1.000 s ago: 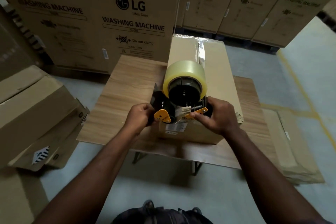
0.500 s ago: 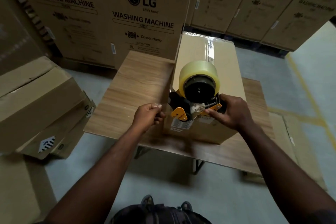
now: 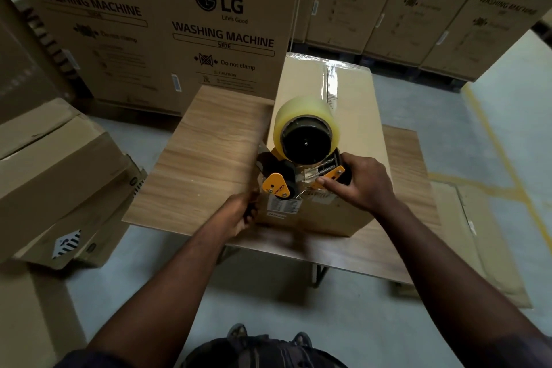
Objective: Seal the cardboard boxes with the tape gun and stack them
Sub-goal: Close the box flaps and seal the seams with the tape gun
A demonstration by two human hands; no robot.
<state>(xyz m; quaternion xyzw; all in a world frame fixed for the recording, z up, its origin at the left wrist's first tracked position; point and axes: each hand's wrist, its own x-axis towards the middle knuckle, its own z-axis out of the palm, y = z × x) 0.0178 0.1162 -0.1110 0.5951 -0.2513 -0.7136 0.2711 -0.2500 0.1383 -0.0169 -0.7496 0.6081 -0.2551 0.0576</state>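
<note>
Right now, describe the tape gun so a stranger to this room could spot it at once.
Find the wooden table before the tall washing machine cartons; a cardboard box lies on it. At the near end of the box's top is the tape gun, gripped by the right hand. It alone is black and orange amid brown cardboard, carrying a fat pale yellow tape roll.
</note>
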